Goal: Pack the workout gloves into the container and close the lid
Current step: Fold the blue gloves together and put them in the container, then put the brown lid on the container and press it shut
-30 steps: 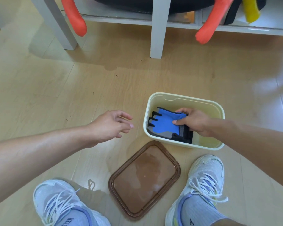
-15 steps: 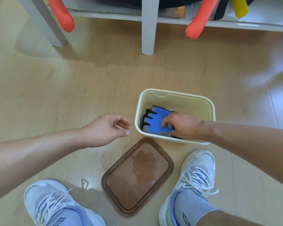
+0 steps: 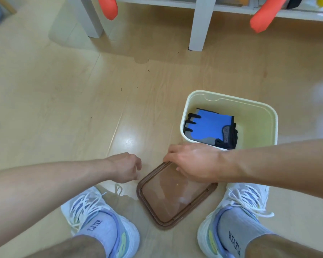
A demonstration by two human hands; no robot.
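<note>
Right hand (image 3: 196, 164) is leaving the gloves (image 3: 211, 128) in the container (image 3: 257, 116), now spreading flat on the near lid (image 3: 173, 198); left hand (image 3: 124, 167) is hovering loosely curled, empty.

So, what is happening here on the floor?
A person is packing workout gloves; they lie inside the open cream container. The right hand rests on the far edge of the brown lid, which lies flat on the floor between the shoes. The left hand hovers beside it, holding nothing.
</note>
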